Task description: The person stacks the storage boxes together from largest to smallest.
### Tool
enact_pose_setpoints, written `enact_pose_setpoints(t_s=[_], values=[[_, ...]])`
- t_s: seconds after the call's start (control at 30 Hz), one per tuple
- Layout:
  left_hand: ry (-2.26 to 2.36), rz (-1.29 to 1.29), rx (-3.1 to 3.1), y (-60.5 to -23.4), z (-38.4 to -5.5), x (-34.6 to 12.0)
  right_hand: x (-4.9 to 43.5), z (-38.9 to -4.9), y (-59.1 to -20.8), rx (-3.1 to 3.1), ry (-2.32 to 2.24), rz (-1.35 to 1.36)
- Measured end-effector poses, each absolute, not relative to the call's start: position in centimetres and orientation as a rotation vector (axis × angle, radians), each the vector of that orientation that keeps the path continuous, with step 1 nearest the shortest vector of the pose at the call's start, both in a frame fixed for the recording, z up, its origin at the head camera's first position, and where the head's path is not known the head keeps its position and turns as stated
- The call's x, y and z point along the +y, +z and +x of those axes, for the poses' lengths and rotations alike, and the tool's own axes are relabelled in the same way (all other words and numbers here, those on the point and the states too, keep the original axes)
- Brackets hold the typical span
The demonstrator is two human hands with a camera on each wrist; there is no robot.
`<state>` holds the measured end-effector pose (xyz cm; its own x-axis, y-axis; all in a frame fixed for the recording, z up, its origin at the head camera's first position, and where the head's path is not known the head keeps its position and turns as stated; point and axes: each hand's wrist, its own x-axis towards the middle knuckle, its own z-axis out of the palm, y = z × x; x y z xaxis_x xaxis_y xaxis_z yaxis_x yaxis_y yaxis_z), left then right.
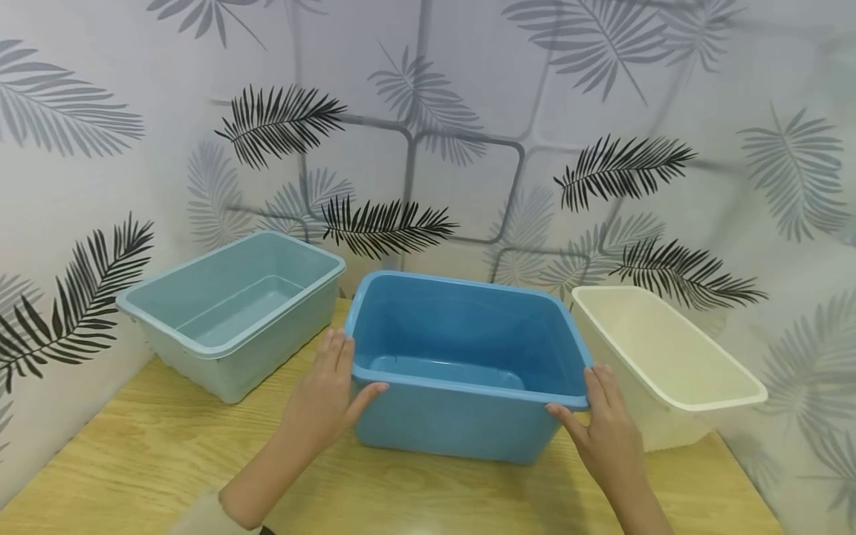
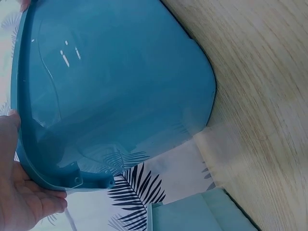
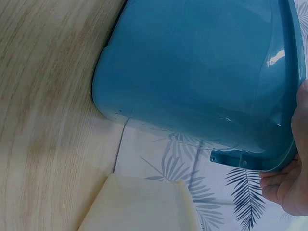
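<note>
A blue plastic bin (image 1: 448,423) stands upright on the wooden table, its open top facing up and its inside bare. At its near left corner my left hand (image 1: 324,394) grips the rim, thumb along the front and fingers at the side. My right hand (image 1: 610,431) holds the near right corner the same way. In the left wrist view, fingers of the left hand (image 2: 24,192) curl under the rim. The right wrist view shows the right hand (image 3: 291,178) with fingertips beneath the rim's corner. The far side of the bin's outside is hidden.
A pale green bin (image 1: 281,327) stands on the left of the table (image 1: 401,490), angled. To the right, a cream bin (image 1: 675,416) stands close to the blue one. Behind rises a wall (image 1: 468,178) with a leaf pattern.
</note>
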<state>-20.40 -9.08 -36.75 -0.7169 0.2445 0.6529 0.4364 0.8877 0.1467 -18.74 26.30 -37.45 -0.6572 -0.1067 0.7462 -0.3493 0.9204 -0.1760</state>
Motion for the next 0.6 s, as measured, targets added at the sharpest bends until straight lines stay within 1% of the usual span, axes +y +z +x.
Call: enact_pose_setpoints(t_s=[0.6], values=[[-0.436, -0.488, -2.42, -36.82, -20.15, -9.15, 26.32, -18.17, -37.2, -2.364, 0.395, 0.299]])
